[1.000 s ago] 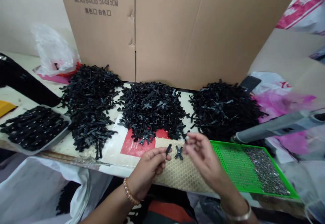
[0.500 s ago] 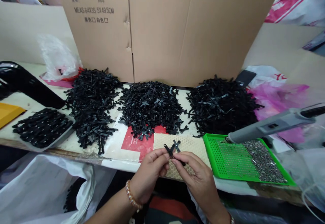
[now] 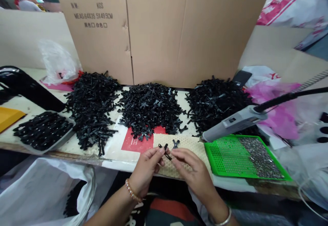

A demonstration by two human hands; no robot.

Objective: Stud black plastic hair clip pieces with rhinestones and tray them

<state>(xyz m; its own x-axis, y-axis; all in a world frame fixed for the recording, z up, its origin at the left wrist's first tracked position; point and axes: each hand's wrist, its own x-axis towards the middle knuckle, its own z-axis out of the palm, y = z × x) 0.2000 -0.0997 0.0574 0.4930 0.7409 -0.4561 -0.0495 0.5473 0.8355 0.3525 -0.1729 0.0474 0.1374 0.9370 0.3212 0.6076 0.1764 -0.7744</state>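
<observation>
Between thumb and fingers, my left hand (image 3: pixel 147 166) pinches a small joined pair of black plastic arms (image 3: pixel 167 156), crossed at an angle. My right hand (image 3: pixel 193 169) has its thumb and index finger at the lower right end of this piece, partly hiding it. Just beyond my fingers, another black crossed piece (image 3: pixel 176 143) lies on a beige bumpy mat (image 3: pixel 198 147). To the right, an electric screwdriver (image 3: pixel 228 123) hangs tilted, its tip close to the corner of a green tray (image 3: pixel 214 168) of small metal screws (image 3: pixel 263 159).
Heaps of black arms stand at the left (image 3: pixel 93 99), middle (image 3: pixel 151 106) and right (image 3: pixel 217 99). A clear tub (image 3: pixel 70 130) of black pieces sits at the left edge. A large cardboard sheet (image 3: pixel 159 31) rises behind; a white sack (image 3: pixel 43 188) hangs below.
Both hands have shifted slightly left, and the gap between them is wider. The black piece has turned in my fingers. The hanging screwdriver has moved left, and the view has shifted a little.
</observation>
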